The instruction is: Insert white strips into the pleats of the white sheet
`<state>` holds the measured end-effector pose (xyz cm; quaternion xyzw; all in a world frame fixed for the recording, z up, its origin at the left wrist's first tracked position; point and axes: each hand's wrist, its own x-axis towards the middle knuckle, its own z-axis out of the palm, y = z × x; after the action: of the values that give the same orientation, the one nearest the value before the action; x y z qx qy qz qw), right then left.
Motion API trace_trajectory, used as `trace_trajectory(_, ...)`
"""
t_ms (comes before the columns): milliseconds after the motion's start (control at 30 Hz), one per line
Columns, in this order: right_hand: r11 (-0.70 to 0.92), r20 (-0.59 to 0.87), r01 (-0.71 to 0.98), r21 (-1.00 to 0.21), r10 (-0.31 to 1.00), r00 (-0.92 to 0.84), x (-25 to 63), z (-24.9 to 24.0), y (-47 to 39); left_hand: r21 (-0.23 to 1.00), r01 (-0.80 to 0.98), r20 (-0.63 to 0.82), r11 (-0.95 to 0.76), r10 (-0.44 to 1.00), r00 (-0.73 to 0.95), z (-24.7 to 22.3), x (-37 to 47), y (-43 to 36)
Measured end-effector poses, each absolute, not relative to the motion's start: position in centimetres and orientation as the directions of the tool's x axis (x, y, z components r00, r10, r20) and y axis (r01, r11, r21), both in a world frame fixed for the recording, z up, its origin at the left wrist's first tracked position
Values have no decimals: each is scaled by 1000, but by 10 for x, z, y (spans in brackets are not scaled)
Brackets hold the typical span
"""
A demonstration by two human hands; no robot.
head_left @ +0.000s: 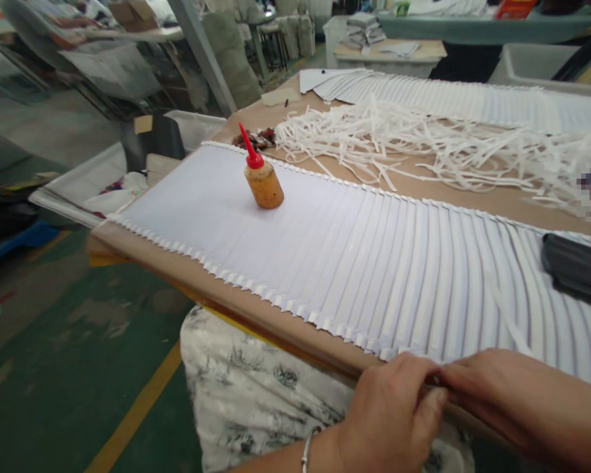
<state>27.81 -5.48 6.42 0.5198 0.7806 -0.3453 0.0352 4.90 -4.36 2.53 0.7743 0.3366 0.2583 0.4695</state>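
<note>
Long white overlapping sheets (300,243) with folded edges lie in a row along the table. At the table's near edge, my left hand (396,410), a bracelet at its wrist, is closed, its fingers curled. Its fingertips meet those of my right hand (502,387), which is also closed, beside the sheets' near edge. Whatever is between the fingers is hidden. A narrow white strip (507,318) lies on the sheets just beyond my right hand. Farther left, a bottle (264,186) of amber contents with a red nozzle stands on the sheets.
A heap of white strips (364,138) lies across the brown tabletop (320,163). Behind it is a second row of white sheets (448,98). A black object (576,266) rests on the sheets at right. White bins stand left of the table.
</note>
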Motion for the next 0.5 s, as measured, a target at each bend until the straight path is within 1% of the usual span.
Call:
trace_trajectory(67,186,-456,818,-544,753,-474,261,61,-56,910,336,-25,-245,775,632,28,44,-49)
trace_trajectory(133,127,-494,809,-575,734,-466,255,61,-46,935,340,-122,-99,811,572,27,37,-51)
trace_trajectory(200,65,-517,807,-587,736,-436,256,61,-32,955,279,-236,97,819,523,23,29,-51)
trace_trajectory(267,32,-505,802,-596,762,-406,256,59,-18,937,203,-350,285,797,492,18,24,-49)
trace_trajectory(333,20,-486,795,-606,783,-389,253,57,-5,904,141,-419,403,778,468,13,22,-47)
trace_trajectory(400,30,-467,796,-604,796,-385,248,55,8,896,103,-429,432,782,453,10,20,-44)
trace_trajectory(433,44,-458,805,-592,803,-381,246,54,14,906,102,-411,412,794,447,9,19,-43)
trace_trajectory(500,81,-442,837,-542,819,-365,243,52,26,941,150,-338,303,841,423,9,14,-42)
